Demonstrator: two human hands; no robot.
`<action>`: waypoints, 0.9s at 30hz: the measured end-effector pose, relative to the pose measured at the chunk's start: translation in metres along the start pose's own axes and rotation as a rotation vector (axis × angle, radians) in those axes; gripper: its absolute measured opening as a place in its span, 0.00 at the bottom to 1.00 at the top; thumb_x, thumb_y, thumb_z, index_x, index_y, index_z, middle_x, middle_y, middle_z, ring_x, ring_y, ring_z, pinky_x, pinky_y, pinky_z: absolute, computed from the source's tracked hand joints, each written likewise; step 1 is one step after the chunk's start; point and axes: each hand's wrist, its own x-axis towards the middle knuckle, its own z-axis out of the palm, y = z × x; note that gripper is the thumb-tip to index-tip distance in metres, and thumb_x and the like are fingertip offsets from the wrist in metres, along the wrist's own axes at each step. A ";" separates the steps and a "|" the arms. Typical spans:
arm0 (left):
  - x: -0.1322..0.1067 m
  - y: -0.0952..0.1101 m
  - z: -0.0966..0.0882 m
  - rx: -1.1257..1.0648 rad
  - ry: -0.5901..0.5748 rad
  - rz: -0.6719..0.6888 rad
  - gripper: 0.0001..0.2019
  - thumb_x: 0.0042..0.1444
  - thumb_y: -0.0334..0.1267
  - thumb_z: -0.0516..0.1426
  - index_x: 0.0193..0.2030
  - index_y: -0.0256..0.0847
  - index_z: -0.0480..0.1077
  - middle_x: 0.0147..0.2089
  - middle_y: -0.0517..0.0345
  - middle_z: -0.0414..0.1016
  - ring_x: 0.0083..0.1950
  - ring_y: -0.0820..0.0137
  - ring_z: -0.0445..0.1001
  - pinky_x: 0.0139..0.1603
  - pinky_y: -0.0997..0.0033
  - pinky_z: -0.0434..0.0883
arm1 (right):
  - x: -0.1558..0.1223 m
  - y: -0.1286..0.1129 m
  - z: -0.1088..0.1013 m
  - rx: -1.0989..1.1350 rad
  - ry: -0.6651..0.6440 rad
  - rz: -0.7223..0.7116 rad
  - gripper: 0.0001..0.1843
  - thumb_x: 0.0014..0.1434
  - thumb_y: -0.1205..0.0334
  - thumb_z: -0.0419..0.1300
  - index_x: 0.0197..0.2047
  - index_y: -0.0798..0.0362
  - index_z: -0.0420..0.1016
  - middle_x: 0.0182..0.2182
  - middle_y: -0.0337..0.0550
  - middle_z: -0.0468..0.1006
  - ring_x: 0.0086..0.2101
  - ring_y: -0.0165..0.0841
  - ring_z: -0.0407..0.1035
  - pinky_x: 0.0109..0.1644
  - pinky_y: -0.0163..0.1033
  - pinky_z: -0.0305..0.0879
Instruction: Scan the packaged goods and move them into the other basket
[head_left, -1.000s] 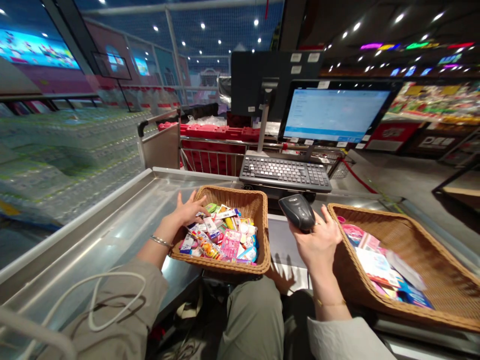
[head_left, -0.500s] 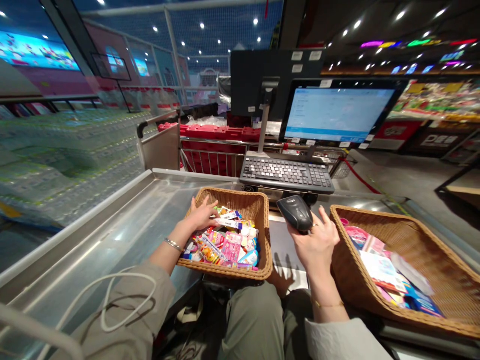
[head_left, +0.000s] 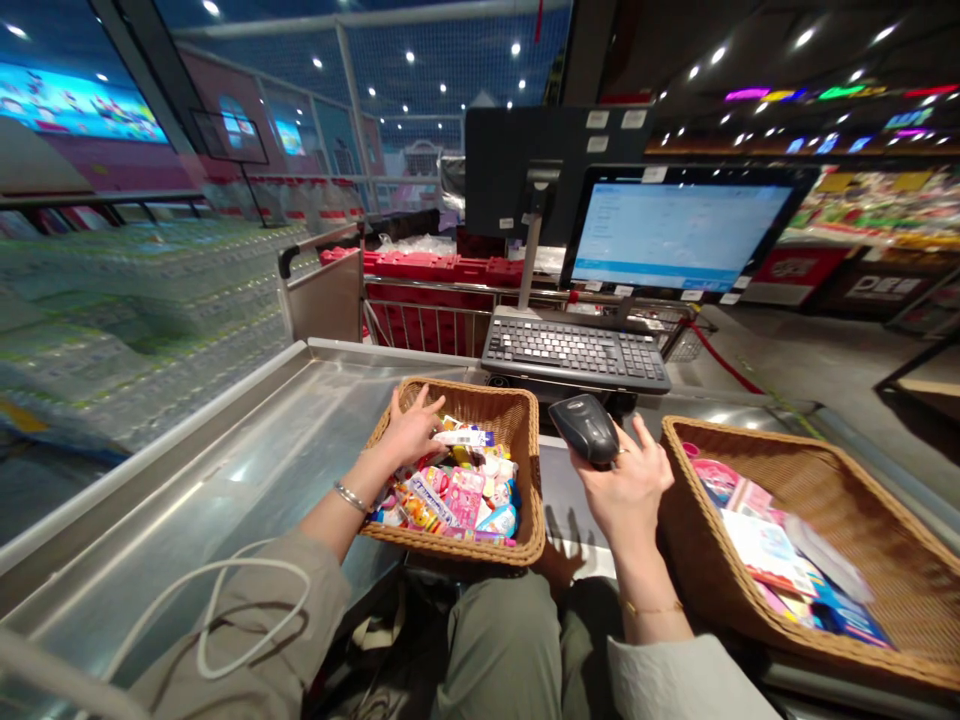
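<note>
My left hand point(head_left: 411, 432) reaches into the left wicker basket point(head_left: 525, 470), which is full of several small colourful packets point(head_left: 457, 495). Its thumb and fingers pinch a small white packet point(head_left: 466, 437) just above the pile. A bracelet sits on that wrist. My right hand point(head_left: 626, 485) is raised between the two baskets and grips a black handheld barcode scanner point(head_left: 585, 428), whose head tilts towards the left basket.
A second wicker basket point(head_left: 847, 480) at the right holds a few flat packets. Behind are a keyboard point(head_left: 576, 350), a lit monitor point(head_left: 675, 232) and a red shopping cart point(head_left: 435, 300). The steel counter point(head_left: 247, 450) stretches left. My knees are below.
My left hand slid deeper into the left basket and closed on the white packet, raising it slightly. My right hand with the scanner drifted a little left.
</note>
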 end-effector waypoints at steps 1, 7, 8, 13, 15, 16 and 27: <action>0.000 0.004 -0.001 0.002 0.029 -0.005 0.09 0.56 0.46 0.63 0.42 0.50 0.80 0.73 0.54 0.60 0.77 0.45 0.42 0.65 0.20 0.27 | 0.000 0.000 0.001 0.000 -0.009 -0.003 0.20 0.56 0.48 0.59 0.46 0.51 0.79 0.48 0.52 0.81 0.60 0.51 0.63 0.64 0.63 0.51; 0.003 0.032 -0.013 0.012 0.230 -0.052 0.06 0.56 0.43 0.64 0.39 0.47 0.79 0.72 0.53 0.61 0.77 0.44 0.44 0.66 0.18 0.29 | 0.000 0.000 0.005 0.010 -0.044 -0.046 0.15 0.56 0.50 0.59 0.41 0.49 0.78 0.50 0.49 0.80 0.61 0.52 0.62 0.64 0.65 0.48; 0.004 0.038 -0.015 0.011 0.262 -0.053 0.05 0.56 0.42 0.64 0.38 0.46 0.79 0.72 0.53 0.61 0.77 0.44 0.44 0.66 0.18 0.29 | 0.000 0.000 0.005 0.013 -0.050 -0.054 0.14 0.56 0.50 0.60 0.40 0.49 0.78 0.50 0.49 0.80 0.62 0.52 0.61 0.64 0.65 0.47; 0.009 0.063 -0.024 0.008 0.381 -0.051 0.04 0.57 0.40 0.64 0.36 0.43 0.76 0.72 0.52 0.61 0.77 0.44 0.43 0.66 0.17 0.28 | -0.001 0.000 0.007 0.006 -0.075 -0.086 0.12 0.56 0.51 0.61 0.35 0.50 0.78 0.51 0.48 0.80 0.63 0.51 0.59 0.64 0.65 0.45; 0.012 0.072 -0.025 0.021 0.426 -0.049 0.04 0.57 0.39 0.63 0.36 0.43 0.75 0.72 0.52 0.60 0.77 0.44 0.42 0.66 0.17 0.27 | -0.001 0.000 0.008 -0.001 -0.082 -0.093 0.12 0.56 0.51 0.61 0.34 0.50 0.78 0.52 0.47 0.80 0.64 0.51 0.58 0.64 0.64 0.45; 0.013 0.076 -0.025 0.030 0.448 -0.047 0.03 0.57 0.38 0.63 0.36 0.43 0.75 0.73 0.52 0.59 0.77 0.45 0.42 0.66 0.17 0.26 | -0.001 -0.001 0.008 -0.003 -0.085 -0.096 0.11 0.56 0.51 0.61 0.34 0.50 0.78 0.52 0.47 0.80 0.64 0.50 0.58 0.64 0.64 0.45; 0.020 0.103 -0.028 0.038 0.634 0.004 0.01 0.57 0.34 0.62 0.35 0.42 0.73 0.72 0.50 0.60 0.77 0.45 0.45 0.67 0.19 0.23 | -0.005 -0.005 0.008 -0.022 -0.116 -0.124 0.09 0.54 0.55 0.63 0.35 0.50 0.79 0.53 0.46 0.80 0.64 0.50 0.57 0.65 0.64 0.44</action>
